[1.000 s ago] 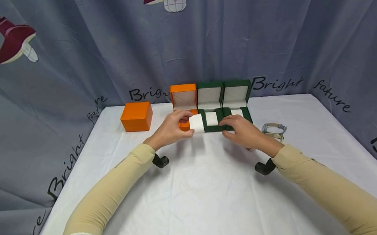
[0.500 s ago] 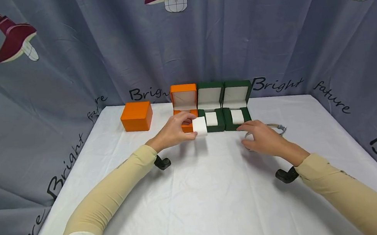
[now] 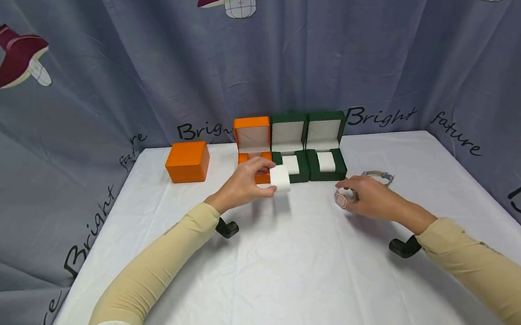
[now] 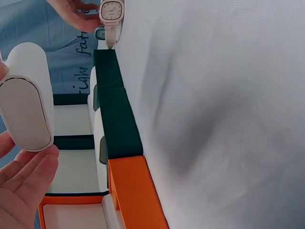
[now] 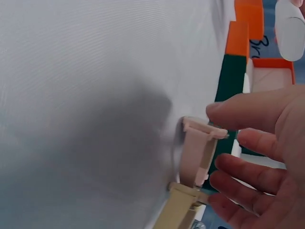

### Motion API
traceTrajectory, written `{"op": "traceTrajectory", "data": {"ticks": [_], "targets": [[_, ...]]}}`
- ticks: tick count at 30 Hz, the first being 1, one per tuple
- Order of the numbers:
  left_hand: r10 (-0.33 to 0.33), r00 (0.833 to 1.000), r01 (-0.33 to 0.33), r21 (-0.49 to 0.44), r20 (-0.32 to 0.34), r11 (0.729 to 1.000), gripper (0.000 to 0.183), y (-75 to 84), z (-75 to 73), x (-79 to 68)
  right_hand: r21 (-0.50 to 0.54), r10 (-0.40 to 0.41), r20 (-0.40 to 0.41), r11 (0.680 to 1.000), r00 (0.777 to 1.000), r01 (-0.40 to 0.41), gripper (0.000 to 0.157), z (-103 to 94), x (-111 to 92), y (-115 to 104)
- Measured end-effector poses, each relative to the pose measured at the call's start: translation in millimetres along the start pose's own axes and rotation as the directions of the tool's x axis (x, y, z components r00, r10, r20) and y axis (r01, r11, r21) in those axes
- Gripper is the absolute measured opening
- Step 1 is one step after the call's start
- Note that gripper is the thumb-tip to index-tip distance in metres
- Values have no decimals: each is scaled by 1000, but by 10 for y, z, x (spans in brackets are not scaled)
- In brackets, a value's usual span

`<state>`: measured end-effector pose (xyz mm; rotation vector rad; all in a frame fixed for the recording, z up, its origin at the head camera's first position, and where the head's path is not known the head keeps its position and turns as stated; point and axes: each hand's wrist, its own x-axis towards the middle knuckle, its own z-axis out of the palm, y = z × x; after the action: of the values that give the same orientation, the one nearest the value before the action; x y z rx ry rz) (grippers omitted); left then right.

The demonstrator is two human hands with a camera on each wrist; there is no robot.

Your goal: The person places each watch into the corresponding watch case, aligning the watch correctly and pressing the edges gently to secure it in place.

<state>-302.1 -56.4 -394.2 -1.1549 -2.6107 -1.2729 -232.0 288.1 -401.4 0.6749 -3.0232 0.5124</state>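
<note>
In my left hand point(image 3: 244, 186) I pinch a white watch cushion point(image 3: 280, 178) between thumb and fingers, raised in front of the open orange watch box point(image 3: 252, 134). Its rounded end shows in the left wrist view, cushion point(image 4: 28, 109) upright. My right hand point(image 3: 372, 198) is at a pale pink wristwatch point(image 3: 340, 199) on the white table, thumb and fingers spread on either side of its strap point(image 5: 193, 155). Whether they touch it I cannot tell. Close behind stands a beige-strapped watch point(image 5: 177, 206); a watch with a greyish band point(image 3: 381, 174) shows past the hand.
Two open green watch boxes point(image 3: 288, 132) point(image 4: 119, 119) stand right of the orange one, each with a white cushion point(image 3: 326, 161) inside. A closed orange box point(image 3: 188, 162) sits to the left on the white-covered table point(image 3: 274, 279). A grey printed curtain point(image 3: 143, 63) hangs behind.
My right hand has left the cushion and the green boxes and moved right, toward the viewer, to the pink wristwatch. The left hand has drawn the cushion slightly right and nearer.
</note>
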Motion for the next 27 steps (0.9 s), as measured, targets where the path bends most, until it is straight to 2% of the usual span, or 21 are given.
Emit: {"op": "traceTrajectory", "data": {"ticks": [5,10,13,19,27], "targets": [[-9,1000,9,25,24,1000,50,15,31,0,22,5,20,1000,1000,-5,48,56,7,46],[-6,999,6,12,36,1000,51,31,54,10,-25,-21,7,999,1000,21,45,91,41,63],[-3,999,3,-2,42,1000,51,38,71,20,-48,-38,-4,998,999,38,42,105,62,51],[17,999,-16,-37,41,999,50,35,101,32,-33,-45,13,998,999,45,35,119,109,2],[18,998,-18,-1,53,1000,50,41,167,13,-34,-47,45,998,998,48,38,131,154,-69]]}}
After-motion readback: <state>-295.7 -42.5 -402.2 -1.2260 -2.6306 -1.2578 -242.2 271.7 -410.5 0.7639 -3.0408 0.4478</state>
